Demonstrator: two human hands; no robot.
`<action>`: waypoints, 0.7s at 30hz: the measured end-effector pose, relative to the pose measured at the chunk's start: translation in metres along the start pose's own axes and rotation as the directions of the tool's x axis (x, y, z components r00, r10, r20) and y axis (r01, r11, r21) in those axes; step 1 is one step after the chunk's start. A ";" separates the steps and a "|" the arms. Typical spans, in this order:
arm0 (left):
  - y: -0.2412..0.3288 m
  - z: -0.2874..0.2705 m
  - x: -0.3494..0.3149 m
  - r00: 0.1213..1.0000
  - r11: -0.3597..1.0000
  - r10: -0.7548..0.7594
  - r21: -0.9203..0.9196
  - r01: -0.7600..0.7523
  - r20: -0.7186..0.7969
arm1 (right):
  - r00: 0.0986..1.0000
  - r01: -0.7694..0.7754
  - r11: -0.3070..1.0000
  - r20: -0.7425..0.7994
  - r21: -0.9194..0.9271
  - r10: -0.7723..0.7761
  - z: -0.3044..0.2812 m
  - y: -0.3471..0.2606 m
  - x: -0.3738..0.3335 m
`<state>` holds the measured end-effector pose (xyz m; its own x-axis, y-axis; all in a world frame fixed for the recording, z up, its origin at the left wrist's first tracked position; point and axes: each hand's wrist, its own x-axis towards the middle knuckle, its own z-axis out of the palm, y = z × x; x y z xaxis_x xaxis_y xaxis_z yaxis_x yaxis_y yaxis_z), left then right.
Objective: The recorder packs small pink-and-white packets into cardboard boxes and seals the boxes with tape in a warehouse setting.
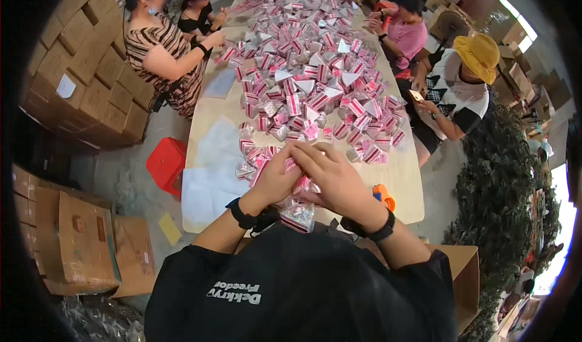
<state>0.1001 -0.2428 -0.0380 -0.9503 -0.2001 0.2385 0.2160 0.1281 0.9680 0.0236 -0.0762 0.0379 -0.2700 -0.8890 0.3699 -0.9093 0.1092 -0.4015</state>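
Observation:
Near the front edge of the table, my left hand (277, 177) and my right hand (337, 183) meet with their fingers overlapping. Both are closed around pink-and-white wrapped packets (302, 185), which show between the palms; how many are in them is hidden. Just below my hands, close to my body, lies a wedge-shaped clear packet (298, 217) with a pink stripe. A large heap of similar wedge packets (306, 87) spreads away from my hands along the table (401, 181).
Clear plastic bags (209, 193) lie flat at the table's left. An orange tape dispenser (384, 198) sits beside my right wrist. A red stool (166, 165) stands left of the table. Several people work or sit along both sides. Open cartons (82, 239) are at lower left.

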 end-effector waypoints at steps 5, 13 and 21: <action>0.021 0.007 -0.003 0.975 0.937 -0.216 -0.273 0.219 0.041 | 0.989 0.039 0.997 -0.143 -0.067 -0.048 0.017 -0.004 -0.007; 0.027 0.012 -0.015 0.928 0.848 -0.356 -0.380 0.370 0.109 | 0.985 -0.030 1.000 -0.171 0.000 0.030 0.030 -0.008 -0.017; 0.015 0.023 -0.022 0.947 0.911 -0.309 -0.261 0.320 0.084 | 0.986 -0.030 0.999 -0.162 0.028 0.034 0.027 0.001 -0.021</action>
<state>0.1194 -0.2144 -0.0305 -0.9859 -0.1474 -0.0795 -0.0489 -0.2006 0.9785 0.0375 -0.0695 0.0068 -0.3488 -0.8010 0.4866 -0.8915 0.1235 -0.4358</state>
